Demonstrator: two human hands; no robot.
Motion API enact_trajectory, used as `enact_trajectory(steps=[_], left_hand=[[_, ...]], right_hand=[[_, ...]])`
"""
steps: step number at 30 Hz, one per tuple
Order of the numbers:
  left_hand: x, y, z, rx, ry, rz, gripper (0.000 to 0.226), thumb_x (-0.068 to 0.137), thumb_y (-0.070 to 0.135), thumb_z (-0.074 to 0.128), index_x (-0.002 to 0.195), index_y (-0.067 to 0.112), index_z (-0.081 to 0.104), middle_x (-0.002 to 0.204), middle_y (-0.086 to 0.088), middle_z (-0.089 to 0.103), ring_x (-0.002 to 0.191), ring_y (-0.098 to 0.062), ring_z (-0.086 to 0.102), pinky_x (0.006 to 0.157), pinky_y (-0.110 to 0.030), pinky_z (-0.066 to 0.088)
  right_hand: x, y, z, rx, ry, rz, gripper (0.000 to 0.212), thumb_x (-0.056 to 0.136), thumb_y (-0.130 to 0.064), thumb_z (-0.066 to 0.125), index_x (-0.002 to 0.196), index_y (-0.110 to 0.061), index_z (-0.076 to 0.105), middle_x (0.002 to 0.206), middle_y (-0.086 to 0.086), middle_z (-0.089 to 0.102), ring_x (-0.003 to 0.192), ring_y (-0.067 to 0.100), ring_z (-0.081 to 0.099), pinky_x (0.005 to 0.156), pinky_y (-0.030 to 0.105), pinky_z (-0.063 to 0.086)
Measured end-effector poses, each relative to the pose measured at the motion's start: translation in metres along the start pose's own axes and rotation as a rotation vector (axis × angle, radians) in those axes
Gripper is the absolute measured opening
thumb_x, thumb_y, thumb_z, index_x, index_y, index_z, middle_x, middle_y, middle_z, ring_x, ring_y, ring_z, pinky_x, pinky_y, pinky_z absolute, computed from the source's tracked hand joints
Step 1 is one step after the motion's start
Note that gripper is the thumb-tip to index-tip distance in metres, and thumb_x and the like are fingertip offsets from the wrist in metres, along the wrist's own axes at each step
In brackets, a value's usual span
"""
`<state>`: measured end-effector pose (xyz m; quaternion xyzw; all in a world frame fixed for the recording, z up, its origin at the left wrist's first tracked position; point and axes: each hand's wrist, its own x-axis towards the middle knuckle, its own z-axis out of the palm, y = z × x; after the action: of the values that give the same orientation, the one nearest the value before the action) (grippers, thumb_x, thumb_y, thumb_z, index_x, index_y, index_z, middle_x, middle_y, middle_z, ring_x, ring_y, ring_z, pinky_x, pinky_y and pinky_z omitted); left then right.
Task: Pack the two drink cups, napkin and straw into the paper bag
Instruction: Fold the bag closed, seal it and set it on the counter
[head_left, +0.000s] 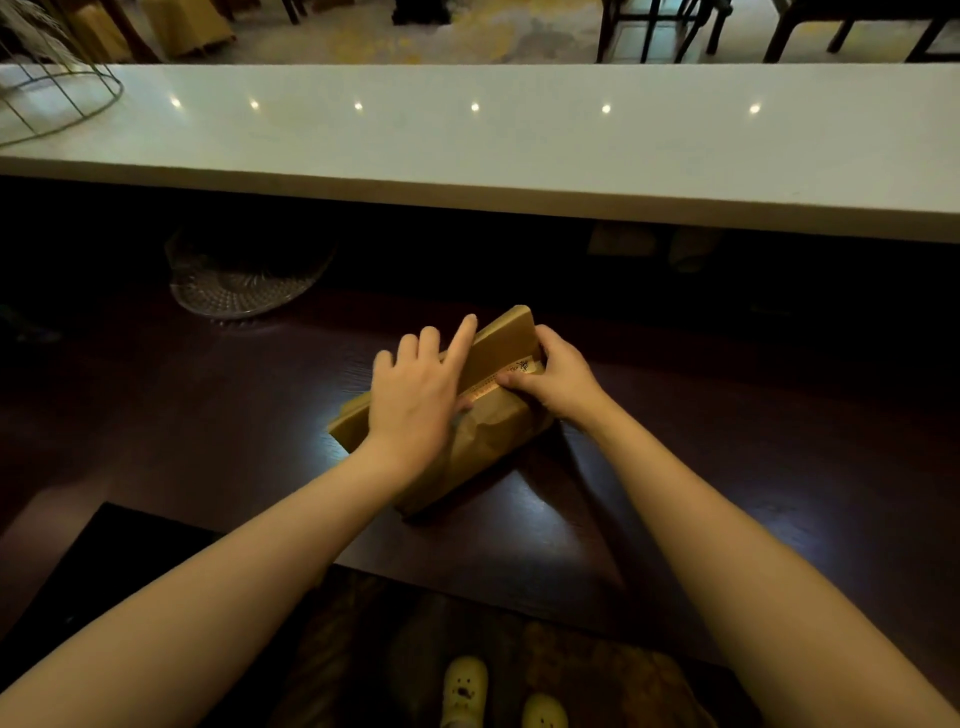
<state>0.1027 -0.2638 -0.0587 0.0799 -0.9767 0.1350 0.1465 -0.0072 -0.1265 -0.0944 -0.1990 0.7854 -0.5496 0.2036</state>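
Note:
A brown paper bag (483, 441) stands on the dark wooden table (208, 415), its top folded over into a flat flap with a printed strip along the fold. My left hand (415, 395) lies across the left part of the folded top, index finger stretched along the flap. My right hand (556, 379) pinches the fold at the right end, thumb on the printed strip. The cups, napkin and straw are not visible; whatever is in the bag is hidden.
A clear glass plate (244, 286) sits at the back left of the dark table. Behind it runs a raised white counter (519, 140), with a wire basket (57, 98) on its far left. Chair legs stand beyond. Yellow shoes (467, 691) show below the table edge.

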Motion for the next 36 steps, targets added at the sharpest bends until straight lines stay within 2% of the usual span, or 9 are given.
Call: enact_trajectory(steps=[5, 10, 14, 16, 20, 26, 29, 33, 36], left_hand=[[-0.007, -0.014, -0.002, -0.02, -0.063, -0.091, 0.084, 0.069, 0.049, 0.07, 0.139, 0.018, 0.035, 0.095, -0.013, 0.06, 0.079, -0.029, 0.06, 0.066, -0.039, 0.044], [-0.007, -0.018, -0.004, -0.106, -0.148, -0.132, 0.08, 0.08, 0.05, 0.061, 0.143, 0.017, 0.026, 0.103, -0.013, 0.062, 0.093, -0.031, 0.06, 0.068, -0.038, 0.045], [-0.004, -0.019, -0.002, -0.111, -0.153, -0.11, 0.077, 0.081, 0.049, 0.059, 0.143, 0.017, 0.025, 0.106, -0.011, 0.062, 0.095, -0.028, 0.06, 0.066, -0.034, 0.042], [-0.004, -0.02, -0.002, -0.127, -0.145, -0.102, 0.075, 0.081, 0.048, 0.06, 0.141, 0.017, 0.028, 0.105, -0.011, 0.062, 0.094, -0.028, 0.06, 0.065, -0.034, 0.043], [-0.004, -0.018, -0.001, -0.153, -0.138, -0.098, 0.073, 0.081, 0.046, 0.06, 0.141, 0.017, 0.028, 0.108, -0.01, 0.062, 0.097, -0.028, 0.06, 0.068, -0.035, 0.045], [-0.004, -0.019, -0.002, -0.153, -0.145, -0.085, 0.072, 0.08, 0.044, 0.063, 0.139, 0.017, 0.03, 0.107, -0.01, 0.063, 0.095, -0.027, 0.061, 0.066, -0.034, 0.045], [-0.004, -0.019, -0.002, -0.148, -0.13, -0.073, 0.071, 0.08, 0.044, 0.063, 0.137, 0.016, 0.033, 0.105, -0.01, 0.063, 0.092, -0.027, 0.062, 0.063, -0.033, 0.042], [-0.005, -0.021, -0.002, -0.153, -0.115, -0.062, 0.071, 0.08, 0.047, 0.061, 0.138, 0.017, 0.032, 0.103, -0.009, 0.064, 0.09, -0.026, 0.062, 0.06, -0.031, 0.037], [-0.003, -0.023, -0.002, -0.168, -0.12, -0.06, 0.071, 0.081, 0.048, 0.06, 0.138, 0.017, 0.031, 0.104, -0.009, 0.063, 0.092, -0.026, 0.061, 0.06, -0.032, 0.039]], right_hand=[[0.005, 0.005, -0.006, 0.128, -0.044, 0.013, 0.029, 0.077, -0.007, 0.071, 0.101, -0.022, 0.061, 0.098, 0.0, 0.066, 0.096, 0.02, 0.063, 0.088, 0.037, 0.051], [0.004, 0.007, -0.004, 0.275, -0.066, 0.095, 0.028, 0.083, 0.0, 0.06, 0.09, -0.027, 0.062, 0.09, -0.001, 0.066, 0.091, 0.019, 0.062, 0.087, 0.038, 0.049], [0.001, 0.001, 0.007, 0.058, 0.125, 0.104, 0.021, 0.081, -0.01, 0.061, 0.099, -0.021, 0.057, 0.084, -0.011, 0.058, 0.093, 0.017, 0.057, 0.084, 0.037, 0.046], [-0.005, -0.002, 0.018, -0.103, 0.27, 0.109, 0.039, 0.076, -0.02, 0.064, 0.113, -0.018, 0.052, 0.092, -0.012, 0.052, 0.105, 0.017, 0.048, 0.091, 0.038, 0.039], [-0.019, -0.005, 0.041, -0.199, 0.437, 0.181, 0.078, 0.067, -0.036, 0.07, 0.135, -0.021, 0.034, 0.135, 0.004, 0.039, 0.129, 0.025, 0.03, 0.108, 0.046, 0.025], [-0.03, -0.007, 0.072, -0.282, 0.535, 0.18, 0.102, 0.064, -0.045, 0.071, 0.145, -0.018, 0.016, 0.146, 0.008, 0.029, 0.137, 0.027, 0.024, 0.115, 0.051, 0.016], [-0.026, -0.008, 0.067, -0.221, 0.516, 0.223, 0.086, 0.067, -0.041, 0.07, 0.139, -0.018, 0.029, 0.141, 0.006, 0.035, 0.134, 0.026, 0.027, 0.113, 0.049, 0.018], [-0.02, -0.008, 0.047, -0.01, 0.522, 0.257, 0.03, 0.08, -0.028, 0.06, 0.107, -0.013, 0.06, 0.124, 0.003, 0.049, 0.122, 0.024, 0.037, 0.107, 0.045, 0.029], [-0.017, -0.004, 0.039, 0.156, 0.498, 0.257, 0.022, 0.088, -0.023, 0.052, 0.1, -0.011, 0.066, 0.117, 0.002, 0.055, 0.119, 0.021, 0.04, 0.1, 0.034, 0.035]])
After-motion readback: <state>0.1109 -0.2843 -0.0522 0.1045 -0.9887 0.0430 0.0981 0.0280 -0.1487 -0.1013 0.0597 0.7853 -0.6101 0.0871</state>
